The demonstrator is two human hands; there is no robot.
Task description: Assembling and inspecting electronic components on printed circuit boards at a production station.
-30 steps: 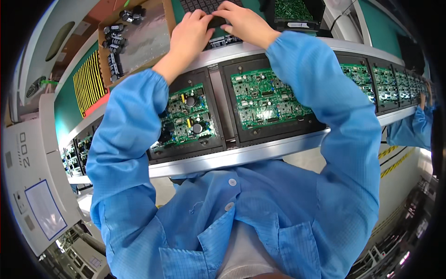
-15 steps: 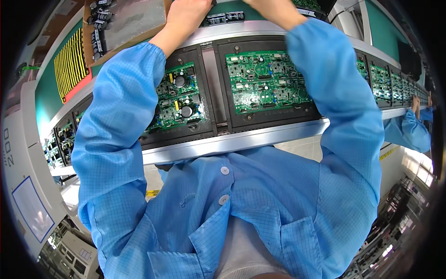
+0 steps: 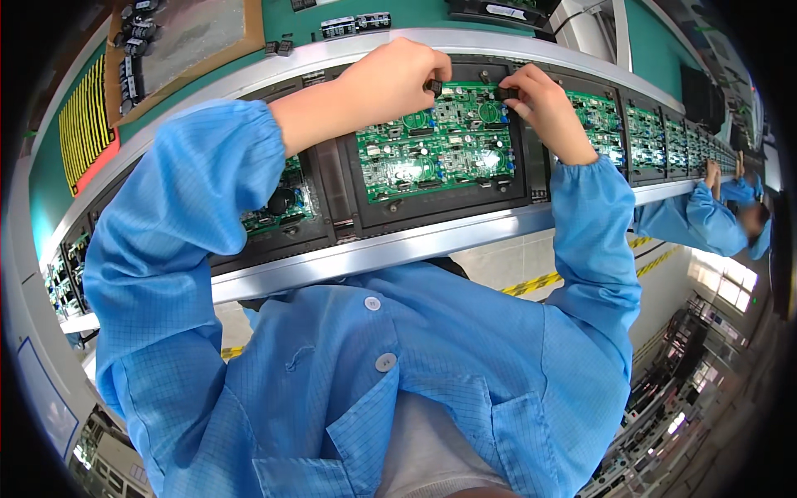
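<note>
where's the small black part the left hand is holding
In the head view it is pinched in the left hand, top centre: the small black part sits over the top edge of the green circuit board, across from the right hand.

- A yellow panel with dark lines and a red lower edge is lying at the upper left, beside the brown tray
- A white label is showing on a black box at the top edge
- A pale screen in a white frame is standing at the lower left, its content too small to tell
</note>
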